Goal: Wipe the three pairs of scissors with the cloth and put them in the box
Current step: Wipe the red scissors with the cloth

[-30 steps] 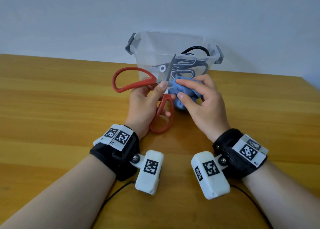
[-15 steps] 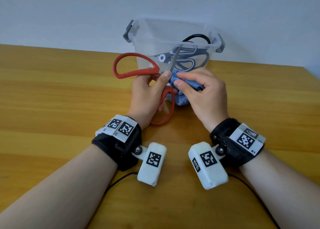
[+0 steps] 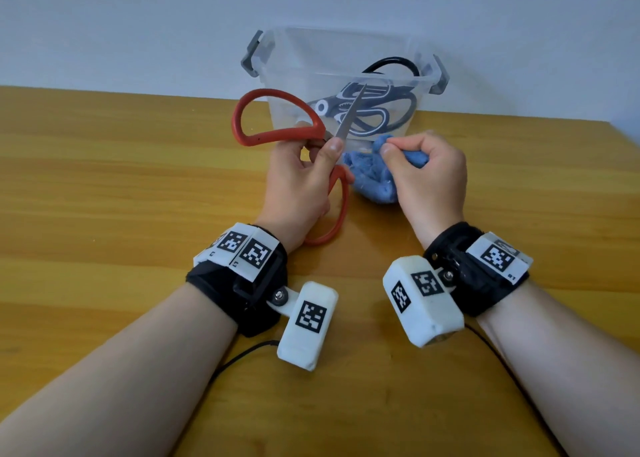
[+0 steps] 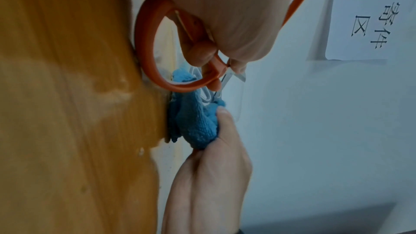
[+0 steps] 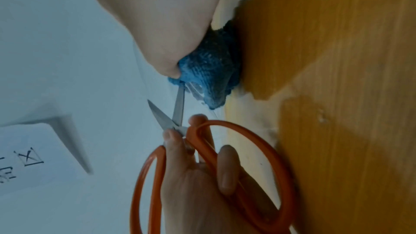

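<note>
Judging by the scene, the job is in its last third: two dark-handled pairs of scissors [image 3: 363, 110] already lie inside the clear box [image 3: 420, 76] at the far middle of the table [image 3: 104, 179], and only the red-handled scissors [image 3: 277, 134] are out, not yet boxed.

Nearest, both forearms reach forward over the table with wrist cameras strapped on. The left hand [image 3: 298, 179] is raised slightly off the wood, palm turned inward, fingers curled round the red handles near the pivot with the thumb lying along the joint. The blades stand spread in a narrow V, and the one seen from the head view points up and away toward the box.

Just to its right, the right hand [image 3: 426, 176] is closed in a loose fist, thumb and fingers pinching a bunched blue cloth [image 3: 370, 179] whose lower folds rest on the table. In the right wrist view one blade tip reaches the cloth's edge; whether it is pressed in I cannot tell.

What seems left: finish this wipe, then place the red pair in the box.
</note>
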A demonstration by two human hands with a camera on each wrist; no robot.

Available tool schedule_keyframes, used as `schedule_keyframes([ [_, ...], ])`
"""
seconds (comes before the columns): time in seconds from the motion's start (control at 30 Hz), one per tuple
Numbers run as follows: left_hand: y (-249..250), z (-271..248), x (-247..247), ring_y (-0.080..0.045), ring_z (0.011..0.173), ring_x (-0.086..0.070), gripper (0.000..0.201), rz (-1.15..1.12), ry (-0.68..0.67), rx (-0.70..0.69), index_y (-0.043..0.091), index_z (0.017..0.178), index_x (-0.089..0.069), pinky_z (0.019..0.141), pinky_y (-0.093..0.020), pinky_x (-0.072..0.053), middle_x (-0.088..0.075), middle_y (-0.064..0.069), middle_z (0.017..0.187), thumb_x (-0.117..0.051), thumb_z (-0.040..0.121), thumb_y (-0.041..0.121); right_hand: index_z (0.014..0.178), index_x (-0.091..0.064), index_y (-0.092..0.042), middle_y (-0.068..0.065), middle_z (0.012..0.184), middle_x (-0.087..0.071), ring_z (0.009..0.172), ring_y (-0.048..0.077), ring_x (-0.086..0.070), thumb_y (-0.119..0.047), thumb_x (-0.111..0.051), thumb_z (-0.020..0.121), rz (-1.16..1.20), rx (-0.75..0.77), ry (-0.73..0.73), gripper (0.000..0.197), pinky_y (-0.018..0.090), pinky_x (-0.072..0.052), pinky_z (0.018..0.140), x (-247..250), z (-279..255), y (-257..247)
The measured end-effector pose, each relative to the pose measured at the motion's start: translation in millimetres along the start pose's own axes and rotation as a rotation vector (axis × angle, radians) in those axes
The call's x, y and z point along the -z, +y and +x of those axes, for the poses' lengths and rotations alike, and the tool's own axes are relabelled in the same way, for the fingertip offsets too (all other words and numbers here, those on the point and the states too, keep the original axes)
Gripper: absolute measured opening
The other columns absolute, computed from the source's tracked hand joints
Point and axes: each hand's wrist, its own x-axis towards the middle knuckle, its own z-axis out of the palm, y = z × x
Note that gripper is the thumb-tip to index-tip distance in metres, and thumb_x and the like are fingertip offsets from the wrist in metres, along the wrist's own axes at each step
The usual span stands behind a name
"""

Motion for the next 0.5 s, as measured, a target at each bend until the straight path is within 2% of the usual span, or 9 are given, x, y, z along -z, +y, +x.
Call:
schedule_keyframes([
  [0.07, -2, 2, 1, -0.012, 0.043, -0.061, 0.018, 0.047, 0.018, -0.029, 0.013, 0.087, -0.056, 0.035, -0.022, -0.036, -0.065, -0.035, 0.081, -0.058, 0.104, 0.014, 0.084, -0.075, -0.012, -0.005, 0.087, -0.066, 0.083, 0.006, -0.064, -0.014, -0.073, 0.086, 0.06, 0.046, 0.023, 0.003, 0.027, -0.053, 0.079, 1, -1, -4],
  [0.13, -3, 3, 2, -0.006, 0.038, -0.055, 0.018, 0.075, 0.007, -0.047, 0.009, 0.087, -0.057, 0.037, -0.022, -0.037, -0.065, -0.036, 0.081, -0.059, 0.103, 0.016, 0.087, -0.077, -0.013, -0.003, 0.088, -0.066, 0.086, 0.005, -0.064, -0.014, -0.075, 0.086, 0.095, 0.117, -0.034, 0.002, 0.021, -0.05, 0.08, 0, -5, -12],
  [0.23, -4, 4, 2, -0.007, 0.035, -0.05, 0.021, 0.113, -0.022, -0.067, 0.004, 0.091, -0.06, 0.039, -0.025, -0.037, -0.067, -0.019, 0.071, -0.059, 0.102, 0.022, 0.096, -0.08, -0.013, 0.001, 0.094, -0.068, 0.09, 0.005, -0.064, -0.017, -0.078, 0.087, 0.054, 0.208, -0.148, 0.011, 0.015, -0.048, 0.081, -3, -9, -17],
  [0.27, -4, 4, 3, -0.009, 0.034, -0.048, 0.021, 0.102, -0.033, -0.055, 0.002, 0.093, -0.061, 0.038, -0.025, -0.036, -0.068, -0.018, 0.07, -0.059, 0.103, 0.021, 0.097, -0.08, -0.013, 0.0, 0.094, -0.067, 0.09, 0.006, -0.064, -0.018, -0.078, 0.087, 0.036, 0.211, -0.162, 0.012, 0.015, -0.049, 0.08, -4, -8, -18],
  [0.33, -1, 2, 4, -0.011, 0.031, -0.046, 0.018, 0.058, -0.068, -0.026, 0.002, 0.094, -0.059, 0.035, -0.023, -0.035, -0.07, -0.022, 0.073, -0.057, 0.105, 0.015, 0.096, -0.08, -0.015, -0.001, 0.094, -0.068, 0.091, 0.006, -0.065, -0.019, -0.079, 0.086, 0.018, 0.202, -0.155, 0.011, 0.016, -0.051, 0.081, -4, -6, -17],
  [0.4, 2, 1, 4, -0.011, 0.03, -0.045, 0.016, 0.046, -0.093, -0.018, 0.007, 0.091, -0.058, 0.034, -0.022, -0.034, -0.07, -0.026, 0.074, -0.056, 0.106, 0.013, 0.093, -0.08, -0.015, -0.004, 0.092, -0.069, 0.089, 0.003, -0.065, -0.018, -0.079, 0.086, 0.006, 0.175, -0.128, 0.008, 0.014, -0.049, 0.08, -3, -5, -14],
  [0.47, 3, 0, 4, -0.013, 0.029, -0.042, 0.018, 0.054, -0.092, -0.012, 0.01, 0.088, -0.056, 0.035, -0.021, -0.033, -0.071, -0.026, 0.073, -0.056, 0.106, 0.013, 0.091, -0.079, -0.016, -0.008, 0.087, -0.067, 0.084, -0.001, -0.063, -0.019, -0.078, 0.086, -0.004, 0.095, -0.09, 0.006, 0.012, -0.047, 0.076, -2, -2, -10],
  [0.5, 3, 0, 3, -0.017, 0.029, -0.041, 0.019, 0.064, -0.085, -0.007, 0.01, 0.088, -0.055, 0.035, -0.022, -0.033, -0.072, -0.023, 0.072, -0.056, 0.106, 0.014, 0.09, -0.079, -0.017, -0.01, 0.085, -0.066, 0.081, -0.001, -0.062, -0.02, -0.078, 0.086, -0.006, 0.042, -0.064, 0.005, 0.015, -0.048, 0.074, 0, 0, -7],
])
